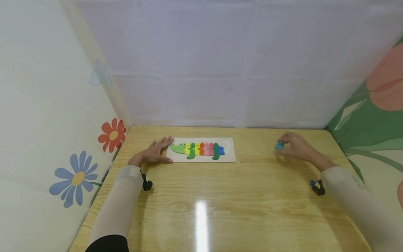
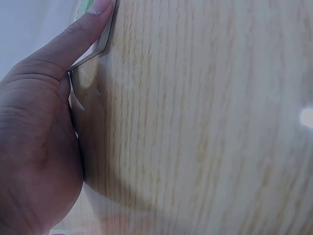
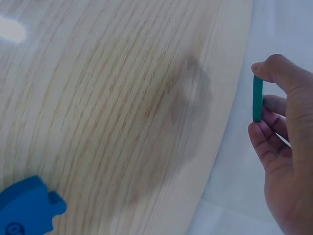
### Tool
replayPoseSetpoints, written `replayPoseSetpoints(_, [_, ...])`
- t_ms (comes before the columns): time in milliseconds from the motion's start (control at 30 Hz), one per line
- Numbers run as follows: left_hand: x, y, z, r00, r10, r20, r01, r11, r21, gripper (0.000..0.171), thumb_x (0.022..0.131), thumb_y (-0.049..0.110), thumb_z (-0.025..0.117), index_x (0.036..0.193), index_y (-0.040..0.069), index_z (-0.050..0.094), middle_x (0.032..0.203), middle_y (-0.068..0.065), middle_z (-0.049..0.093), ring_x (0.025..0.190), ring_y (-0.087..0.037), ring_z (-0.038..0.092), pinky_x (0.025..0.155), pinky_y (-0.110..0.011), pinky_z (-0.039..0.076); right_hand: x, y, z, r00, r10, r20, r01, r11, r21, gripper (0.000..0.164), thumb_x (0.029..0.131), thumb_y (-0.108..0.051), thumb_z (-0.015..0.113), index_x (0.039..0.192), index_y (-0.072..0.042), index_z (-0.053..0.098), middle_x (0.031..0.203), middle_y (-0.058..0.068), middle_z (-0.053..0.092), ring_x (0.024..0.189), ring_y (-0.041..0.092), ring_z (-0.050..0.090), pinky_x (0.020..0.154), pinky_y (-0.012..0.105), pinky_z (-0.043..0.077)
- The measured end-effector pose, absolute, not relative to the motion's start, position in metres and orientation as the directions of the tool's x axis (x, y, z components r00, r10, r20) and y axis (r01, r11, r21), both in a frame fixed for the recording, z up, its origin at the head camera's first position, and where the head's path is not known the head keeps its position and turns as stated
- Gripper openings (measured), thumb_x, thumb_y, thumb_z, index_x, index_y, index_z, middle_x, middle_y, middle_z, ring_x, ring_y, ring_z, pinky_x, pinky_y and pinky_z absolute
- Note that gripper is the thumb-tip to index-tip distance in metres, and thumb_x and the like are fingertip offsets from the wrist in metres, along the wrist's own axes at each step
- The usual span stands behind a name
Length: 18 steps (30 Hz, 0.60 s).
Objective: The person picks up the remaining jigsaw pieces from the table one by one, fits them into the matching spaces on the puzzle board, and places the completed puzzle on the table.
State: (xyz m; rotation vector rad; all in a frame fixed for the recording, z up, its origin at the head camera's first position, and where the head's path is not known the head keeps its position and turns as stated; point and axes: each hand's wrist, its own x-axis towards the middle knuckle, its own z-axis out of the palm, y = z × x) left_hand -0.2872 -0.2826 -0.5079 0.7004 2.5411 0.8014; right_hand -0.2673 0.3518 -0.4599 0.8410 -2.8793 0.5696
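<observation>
A white puzzle board point(image 1: 230, 155) carries a crocodile made of coloured pieces point(image 1: 201, 148), its green head at the left and a blue piece point(image 1: 221, 151) at the right end. My left hand point(image 1: 154, 152) is spread over the board's left end, with thumb and fingers at its edges; the left wrist view shows the thumb point(image 2: 73, 41) along one edge. Off to the right, my right hand point(image 1: 296, 146) pinches a teal puzzle piece point(image 1: 278, 145) above the table. In the right wrist view that piece point(image 3: 257, 98) appears edge-on between thumb and fingers.
Another blue puzzle piece point(image 3: 29, 208) lies on the wooden table point(image 1: 252, 203), partly hidden by the right wrist camera point(image 1: 318, 188) in the head view. Behind the table hangs a white sheet point(image 1: 189, 70). Flower-printed panels point(image 1: 78, 105) stand at both sides.
</observation>
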Motion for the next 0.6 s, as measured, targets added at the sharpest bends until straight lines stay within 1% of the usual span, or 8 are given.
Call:
replayPoseSetpoints(67, [-0.287,-0.283,-0.508,-0.802,0.56,-0.209,0.344,0.718,0.605,0.115,0.091,0.058,0.078,0.17,0.006,0.012,0.178,-0.019,-0.002,0.162,-0.045,-0.01,0.126,-0.066,-0.012,-0.268,0.349,-0.46,-0.846,-0.501,0.181,-0.532,0.778,-0.333,0.038,0.082,-0.01,0.086,0.114,0.009,0.076,0.107,0.019,0.072,0.099,0.037,0.067,0.085,0.055,0.057])
replayPoseSetpoints(133, [-0.288,-0.283,-0.509,-0.8,0.561,-0.211,0.345,0.719,0.603,0.115,0.091,0.058,0.077,0.17,0.006,0.012,0.177,-0.019,-0.002,0.162,-0.045,-0.01,0.126,-0.066,-0.012,-0.268,0.347,-0.46,-0.846,-0.503,0.18,-0.533,0.776,-0.337,0.039,0.083,-0.01,0.086,0.115,0.009,0.075,0.107,0.019,0.072,0.099,0.037,0.067,0.086,0.055,0.058])
replayPoseSetpoints(200, [-0.288,-0.282,-0.508,-0.805,0.551,-0.221,0.337,0.731,0.594,0.115,0.091,0.056,0.078,0.17,0.006,0.012,0.177,-0.019,-0.002,0.162,-0.045,-0.009,0.126,-0.066,-0.011,-0.269,0.344,-0.459,-0.843,-0.507,0.182,-0.538,0.771,-0.341,0.039,0.084,-0.01,0.085,0.116,0.01,0.075,0.107,0.019,0.072,0.099,0.036,0.067,0.086,0.055,0.058])
replayPoseSetpoints(333, [-0.289,-0.279,-0.507,-0.808,0.541,-0.234,0.329,0.743,0.583,0.111,0.092,0.047,0.08,0.17,0.004,0.013,0.177,-0.021,0.0,0.162,-0.047,-0.007,0.126,-0.067,-0.01,-0.271,0.339,-0.459,-0.827,-0.521,0.21,-0.561,0.751,-0.348,0.038,0.081,-0.008,0.086,0.113,0.009,0.076,0.104,0.017,0.072,0.097,0.035,0.068,0.086,0.055,0.058])
replayPoseSetpoints(467, [-0.29,-0.279,-0.508,-0.809,0.536,-0.243,0.329,0.754,0.569,0.11,0.093,0.046,0.08,0.17,0.004,0.013,0.177,-0.021,0.0,0.162,-0.046,-0.007,0.126,-0.067,-0.009,-0.274,0.332,-0.46,-0.814,-0.535,0.228,-0.581,0.734,-0.352,0.036,0.08,-0.008,0.086,0.111,0.006,0.077,0.102,0.014,0.072,0.096,0.033,0.067,0.086,0.054,0.058])
replayPoseSetpoints(600, [-0.289,-0.28,-0.508,-0.809,0.537,-0.241,0.329,0.752,0.57,0.11,0.093,0.046,0.08,0.17,0.004,0.013,0.177,-0.021,0.0,0.162,-0.047,-0.007,0.126,-0.067,-0.009,-0.278,0.325,-0.461,-0.808,-0.543,0.227,-0.588,0.727,-0.355,0.035,0.08,-0.009,0.086,0.111,0.005,0.078,0.103,0.013,0.071,0.096,0.031,0.066,0.086,0.052,0.057])
